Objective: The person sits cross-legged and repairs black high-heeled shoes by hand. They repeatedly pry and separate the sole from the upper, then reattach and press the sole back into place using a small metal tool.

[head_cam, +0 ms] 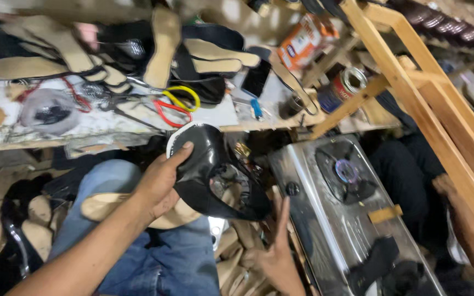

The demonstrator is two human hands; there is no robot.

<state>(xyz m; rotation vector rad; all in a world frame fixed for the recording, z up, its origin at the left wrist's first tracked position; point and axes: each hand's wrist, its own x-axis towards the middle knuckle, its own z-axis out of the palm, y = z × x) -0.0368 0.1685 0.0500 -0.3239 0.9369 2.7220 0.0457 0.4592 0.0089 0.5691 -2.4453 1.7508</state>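
My left hand (160, 183) grips a glossy black shoe upper (218, 170) with a white rim, held over my lap with the thumb on its top edge. A tan insole piece (105, 207) rests on my blue-jeaned knee under that hand. My right hand (275, 249) reaches down with fingers straight, touching the left edge of a steel gas stove (325, 225) beside a pile of tan soles (237, 263). It holds nothing.
One stove burner (348, 171) is lit with a blue flame. A cluttered workbench (111, 118) carries red and yellow scissors (175, 105), soles, a phone and tins. A wooden frame (434, 104) slants at the right. Another person's leg (407, 175) is beyond the stove.
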